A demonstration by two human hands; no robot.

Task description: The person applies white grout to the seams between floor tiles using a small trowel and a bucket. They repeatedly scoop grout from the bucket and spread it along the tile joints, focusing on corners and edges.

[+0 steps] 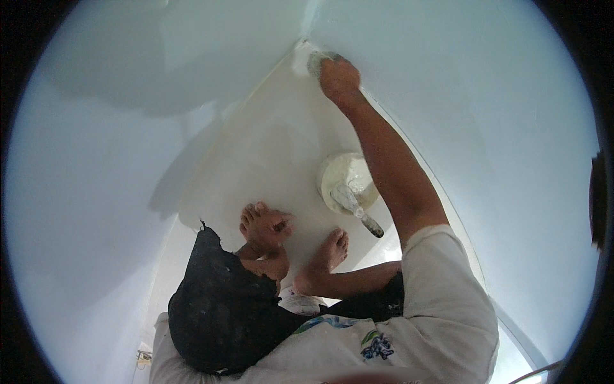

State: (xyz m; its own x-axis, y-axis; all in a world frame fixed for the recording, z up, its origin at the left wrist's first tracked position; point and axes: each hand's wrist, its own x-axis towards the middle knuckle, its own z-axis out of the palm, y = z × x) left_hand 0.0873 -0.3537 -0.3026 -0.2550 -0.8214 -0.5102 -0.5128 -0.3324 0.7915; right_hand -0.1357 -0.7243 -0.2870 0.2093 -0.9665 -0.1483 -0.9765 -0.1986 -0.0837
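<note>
My right arm reaches forward to the corner where two pale walls meet the floor. At its end, my right hand point(340, 79) is closed over a greyish-green pad point(314, 63), perhaps a sponge or cloth; its exact kind is unclear. The pad is against the surface in the corner, beside a whitish wet-looking patch point(300, 62). Below my forearm stands a round, pale bucket point(325, 185) with white paste in it. A paste-covered tool with a dark handle point(371, 225) leans over its near rim; its working end is hard to make out. My left hand is out of view.
Smooth pale walls point(109, 192) point(486, 128) rise on both sides and close in on the far corner. My bare feet point(262, 224) point(332, 249) rest on the pale floor point(256, 153) near the bucket. My bent knee point(220, 307) in torn dark trousers is at the lower left.
</note>
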